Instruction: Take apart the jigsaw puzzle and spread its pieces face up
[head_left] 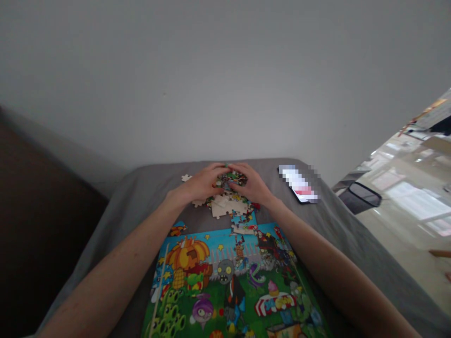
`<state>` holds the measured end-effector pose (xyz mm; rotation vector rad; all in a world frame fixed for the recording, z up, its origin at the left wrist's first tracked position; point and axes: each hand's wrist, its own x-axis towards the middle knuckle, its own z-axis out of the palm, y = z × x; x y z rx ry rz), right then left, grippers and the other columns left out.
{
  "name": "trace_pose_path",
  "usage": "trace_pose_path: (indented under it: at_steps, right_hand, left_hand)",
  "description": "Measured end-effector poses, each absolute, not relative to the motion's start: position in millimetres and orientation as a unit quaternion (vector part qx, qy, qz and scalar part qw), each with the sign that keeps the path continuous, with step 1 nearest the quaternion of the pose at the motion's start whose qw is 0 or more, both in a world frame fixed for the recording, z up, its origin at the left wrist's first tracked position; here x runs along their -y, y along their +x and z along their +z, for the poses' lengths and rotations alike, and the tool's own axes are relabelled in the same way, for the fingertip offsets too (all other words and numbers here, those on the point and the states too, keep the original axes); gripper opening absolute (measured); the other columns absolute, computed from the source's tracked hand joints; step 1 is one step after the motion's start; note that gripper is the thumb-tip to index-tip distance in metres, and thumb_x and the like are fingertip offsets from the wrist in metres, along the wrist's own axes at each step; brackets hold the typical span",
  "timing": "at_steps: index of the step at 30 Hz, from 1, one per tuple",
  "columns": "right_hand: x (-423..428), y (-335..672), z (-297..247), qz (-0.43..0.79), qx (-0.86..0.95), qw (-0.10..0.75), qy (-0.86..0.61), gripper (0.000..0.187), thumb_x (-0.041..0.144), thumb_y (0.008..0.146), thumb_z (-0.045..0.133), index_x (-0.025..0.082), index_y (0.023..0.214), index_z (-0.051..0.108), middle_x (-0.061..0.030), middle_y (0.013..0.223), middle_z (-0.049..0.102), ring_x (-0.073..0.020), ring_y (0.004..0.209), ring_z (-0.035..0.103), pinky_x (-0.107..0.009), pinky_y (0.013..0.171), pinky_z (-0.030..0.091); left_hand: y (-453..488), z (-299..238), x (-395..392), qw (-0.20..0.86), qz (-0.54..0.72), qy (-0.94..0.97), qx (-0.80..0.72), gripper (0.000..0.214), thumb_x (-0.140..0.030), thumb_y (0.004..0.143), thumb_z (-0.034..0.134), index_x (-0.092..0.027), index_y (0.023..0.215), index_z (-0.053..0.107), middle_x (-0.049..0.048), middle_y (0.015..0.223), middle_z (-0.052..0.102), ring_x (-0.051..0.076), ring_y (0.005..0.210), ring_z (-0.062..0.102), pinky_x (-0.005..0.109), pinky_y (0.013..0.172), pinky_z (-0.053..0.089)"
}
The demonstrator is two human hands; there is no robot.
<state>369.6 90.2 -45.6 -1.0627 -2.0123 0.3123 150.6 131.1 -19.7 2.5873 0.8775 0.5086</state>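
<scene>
Jigsaw pieces (234, 179) under curled left hand (200, 184), right hand (251, 184).

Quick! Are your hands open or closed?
Left hand: curved over the puzzle pieces, can't tell if holding one.
Right hand: curved over them too, can't tell either.

Grey fabric-covered surface (148, 188), sagging slightly at its edges; bed or padded worktop, cannot tell. Near edge holds a jigsaw puzzle (225, 286), brightly printed with cartoon plants, zombies and a pumpkin house, lying flat and running out of view. Beyond it, a heap of loose puzzle pieces (225, 206), many pale backs up. One lone piece (186, 178) sits left of the heap, apart. To the right, a smartphone (299, 184) lies flat, angled, screen lit and pixelated.
</scene>
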Motion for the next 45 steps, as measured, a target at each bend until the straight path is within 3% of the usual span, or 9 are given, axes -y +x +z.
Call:
trace_pose_path:
  at_steps: [6, 13, 22, 26, 30, 34, 40, 43, 45]
  right_hand:
    - [-91.9, 375.1, -41.9, 0.117, 0.754, 0.480, -0.433, 0.055, 0.035, 0.092, 0.070, 0.026, 0.144, 0.057, -0.0120, 0.143, 0.058, -0.0261, 0.125, 0.061, -0.045, 0.106, 0.053]
    - [-89.9, 374.8, -60.6, 0.124, 0.814, 0.288, -0.490, 0.101, 0.056, 0.073, 0.088, 0.031, 0.159, 0.042, -0.0158, 0.162, 0.040, -0.0388, 0.151, 0.037, -0.064, 0.120, 0.034]
    - [-96.2, 372.7, -65.2, 0.108, 0.805, 0.391, -0.433, 0.041, 0.040, 0.096, 0.064, 0.026, 0.134, 0.067, -0.0127, 0.129, 0.069, -0.0319, 0.124, 0.064, -0.055, 0.111, 0.049]
    - [-90.1, 376.0, -56.8, 0.171, 0.816, 0.317, -0.451, 0.079, 0.056, 0.087, 0.074, 0.028, 0.155, 0.047, -0.0164, 0.151, 0.056, -0.0364, 0.140, 0.053, -0.061, 0.116, 0.043]
    - [-77.4, 376.3, -50.2, 0.218, 0.855, 0.164, -0.441, 0.144, 0.062, 0.058, 0.093, 0.030, 0.170, 0.008, -0.0180, 0.174, 0.019, -0.0437, 0.159, 0.019, -0.069, 0.124, 0.023]
    - [-74.6, 369.9, -45.3, 0.210, 0.855, 0.167, -0.444, 0.132, 0.047, 0.067, 0.092, 0.030, 0.169, 0.012, -0.0165, 0.172, 0.027, -0.0396, 0.158, 0.024, -0.063, 0.126, 0.024]
    - [-86.1, 374.5, -36.8, 0.161, 0.834, 0.269, -0.455, 0.079, 0.027, 0.092, 0.066, 0.026, 0.164, 0.034, -0.0145, 0.160, 0.049, -0.0304, 0.149, 0.045, -0.055, 0.125, 0.033]
    - [-84.3, 389.5, -29.4, 0.178, 0.843, 0.222, -0.457, 0.102, 0.047, 0.085, 0.079, 0.030, 0.168, 0.023, -0.0130, 0.168, 0.037, -0.0342, 0.155, 0.034, -0.058, 0.126, 0.029]
    - [-80.3, 399.9, -25.6, 0.208, 0.866, 0.131, -0.436, 0.135, 0.058, 0.064, 0.093, 0.034, 0.169, 0.011, -0.0116, 0.174, 0.022, -0.0391, 0.159, 0.021, -0.062, 0.127, 0.023]
  left_hand:
    - [141.8, -3.8, -137.3, 0.199, 0.253, 0.884, -0.338, 0.057, -0.037, 0.093, 0.060, -0.022, 0.148, 0.055, 0.0108, 0.147, 0.058, 0.026, 0.128, 0.062, 0.041, 0.111, 0.050]
    - [130.5, -18.1, -125.7, 0.181, -0.014, 0.917, -0.356, 0.131, -0.072, 0.062, 0.085, -0.034, 0.167, 0.017, 0.0149, 0.176, 0.009, 0.044, 0.160, 0.016, 0.066, 0.124, 0.024]
    - [144.1, -8.8, -123.9, 0.151, 0.082, 0.933, -0.316, 0.053, -0.021, 0.093, 0.068, -0.021, 0.145, 0.057, 0.0095, 0.157, 0.053, 0.023, 0.144, 0.050, 0.037, 0.121, 0.038]
    - [143.8, 1.9, -119.6, 0.145, 0.101, 0.925, -0.336, 0.050, -0.028, 0.099, 0.062, -0.017, 0.147, 0.055, 0.0120, 0.152, 0.058, 0.023, 0.141, 0.053, 0.036, 0.120, 0.038]
    - [137.5, 1.5, -119.0, 0.159, 0.005, 0.938, -0.308, 0.101, -0.055, 0.077, 0.084, -0.021, 0.160, 0.038, 0.0145, 0.171, 0.031, 0.034, 0.156, 0.031, 0.048, 0.127, 0.028]
    - [134.8, -8.5, -124.4, 0.174, -0.039, 0.936, -0.302, 0.114, -0.047, 0.065, 0.092, -0.026, 0.162, 0.035, 0.0126, 0.176, 0.016, 0.035, 0.159, 0.024, 0.047, 0.127, 0.028]
    - [135.0, -3.6, -136.6, 0.181, 0.065, 0.937, -0.291, 0.062, -0.031, 0.089, 0.069, -0.023, 0.149, 0.054, 0.0093, 0.157, 0.054, 0.025, 0.143, 0.051, 0.039, 0.120, 0.038]
    - [126.2, 5.5, -138.8, 0.187, 0.082, 0.929, -0.310, 0.055, -0.036, 0.098, 0.057, -0.021, 0.150, 0.052, 0.0105, 0.152, 0.058, 0.024, 0.139, 0.055, 0.039, 0.118, 0.041]
    - [117.2, 10.3, -138.0, 0.186, 0.050, 0.928, -0.317, 0.077, -0.046, 0.090, 0.067, -0.023, 0.159, 0.041, 0.0114, 0.164, 0.045, 0.028, 0.149, 0.044, 0.044, 0.122, 0.036]
